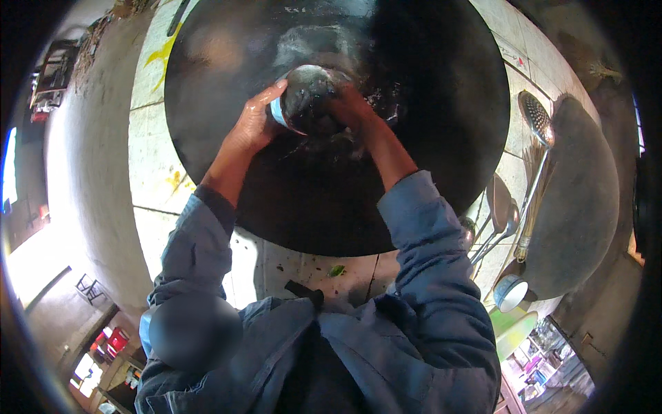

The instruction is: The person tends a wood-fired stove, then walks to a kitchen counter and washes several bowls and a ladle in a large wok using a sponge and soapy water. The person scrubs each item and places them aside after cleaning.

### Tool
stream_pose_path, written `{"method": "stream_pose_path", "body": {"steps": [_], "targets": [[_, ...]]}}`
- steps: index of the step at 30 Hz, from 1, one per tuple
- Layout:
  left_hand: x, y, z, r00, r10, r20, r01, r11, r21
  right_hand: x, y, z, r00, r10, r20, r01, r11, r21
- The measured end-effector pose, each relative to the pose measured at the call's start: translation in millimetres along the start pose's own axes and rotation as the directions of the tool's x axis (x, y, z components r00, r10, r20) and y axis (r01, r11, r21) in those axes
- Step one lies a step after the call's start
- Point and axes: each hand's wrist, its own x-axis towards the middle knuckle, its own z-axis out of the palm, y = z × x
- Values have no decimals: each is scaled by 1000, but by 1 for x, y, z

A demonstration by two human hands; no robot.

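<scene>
A large dark wok [310, 207] fills the upper middle of the head view, with some water and wet glints in its bottom. Over its centre, my left hand [256, 121] grips the left rim of a bowl [277, 111] with a pale blue outside, thumb on the edge. The bowl's inside looks dark and wet and is partly in shadow. My right hand [349, 106] reaches into or over the right side of the same bowl; its fingers are hidden in the dark, so what they hold cannot be told.
White tiles [155, 150] surround the wok. At right lie a perforated skimmer [538, 116], ladles [509, 220], a bundled whisk brush [523, 243] and a dark rounded lid or second wok [579, 207]. Below them stand a small bowl [511, 294] and a green basin [517, 328]. A leaf scrap [336, 270] lies near the front edge.
</scene>
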Motion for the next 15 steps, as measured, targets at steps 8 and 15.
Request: {"method": "stream_pose_path", "body": {"steps": [8,15], "targets": [[-4,-27,30,990,60,-125,-100,933,-345,-30,-68,1,768,-518,-376,-27,561,-828],[1,-39,49,992,3,-124,-31,974,-225,0,-64,21,943,90,-319,-207,911,-356]]}}
